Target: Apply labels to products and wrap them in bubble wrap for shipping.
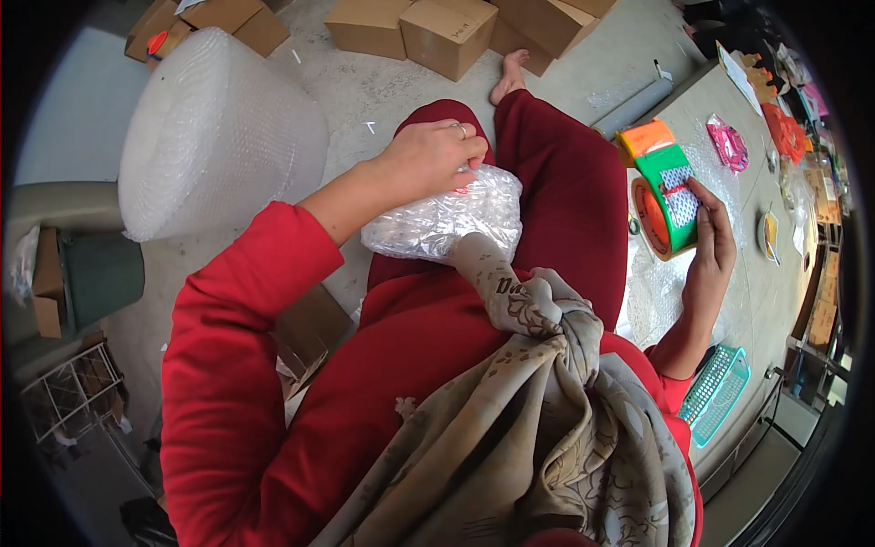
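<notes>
On my lap lies a parcel in clear bubble wrap (437,222), with a small red mark near its upper edge. My left hand (441,152) grips the top of this parcel, fingers curled over its far edge; the fingertips are partly hidden. Out to the right, my right hand (714,229) holds a green tape dispenser (680,198) by its side. A tape roll with an orange core (653,215) sits in the dispenser, and an orange part (648,139) is at its far end. The loose end of a patterned scarf (485,263) hangs over the parcel's near edge.
A large bubble-wrap roll (225,137) stands at left. Cardboard boxes (448,37) are on the floor ahead. On the table at right lie a bubble-wrap sheet (660,301), a pink packet (728,143), a small bowl (769,232) and a turquoise basket (721,396).
</notes>
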Demonstrator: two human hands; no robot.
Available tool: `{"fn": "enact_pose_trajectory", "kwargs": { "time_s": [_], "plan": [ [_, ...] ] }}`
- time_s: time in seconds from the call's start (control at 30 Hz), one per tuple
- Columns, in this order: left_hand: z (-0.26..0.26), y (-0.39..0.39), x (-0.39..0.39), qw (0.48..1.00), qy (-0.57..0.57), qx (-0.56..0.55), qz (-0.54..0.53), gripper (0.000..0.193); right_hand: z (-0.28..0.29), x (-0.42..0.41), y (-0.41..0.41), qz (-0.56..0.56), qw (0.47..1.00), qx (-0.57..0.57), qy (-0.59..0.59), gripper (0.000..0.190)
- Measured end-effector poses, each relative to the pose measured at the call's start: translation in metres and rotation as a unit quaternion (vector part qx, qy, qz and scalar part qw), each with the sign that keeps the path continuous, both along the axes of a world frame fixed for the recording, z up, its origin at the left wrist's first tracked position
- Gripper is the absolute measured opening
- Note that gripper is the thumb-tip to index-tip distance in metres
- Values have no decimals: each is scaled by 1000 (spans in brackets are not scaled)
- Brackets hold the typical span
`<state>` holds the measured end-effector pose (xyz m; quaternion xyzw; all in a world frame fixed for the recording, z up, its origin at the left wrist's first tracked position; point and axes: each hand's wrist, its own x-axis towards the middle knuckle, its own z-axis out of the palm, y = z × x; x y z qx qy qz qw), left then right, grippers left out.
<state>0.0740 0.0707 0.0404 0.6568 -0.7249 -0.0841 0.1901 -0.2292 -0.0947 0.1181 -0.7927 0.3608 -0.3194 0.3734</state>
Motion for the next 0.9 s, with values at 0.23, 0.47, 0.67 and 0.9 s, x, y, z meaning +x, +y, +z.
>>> {"fn": "enact_pose_trajectory", "kwargs": {
  "time_s": [0.23, 0.47, 0.67, 0.9],
  "plan": [
    [11, 21, -2, 999, -18, -35, -13, 7, -2, 70, 1, 110, 933, 283, -195, 26],
    [-3, 43, -8, 994, 91, -53, -2, 17, -58, 78, -7, 115, 836, 454, -284, 18],
    [12, 36, -7, 864, 479, -16, 154, 28, -66, 96, 6, 143, 837, 455, -267, 15],
    [36, 20, -20, 565, 784, 138, 216, 31, -55, 104, 8, 237, 869, 359, -246, 15]
  ]
}}
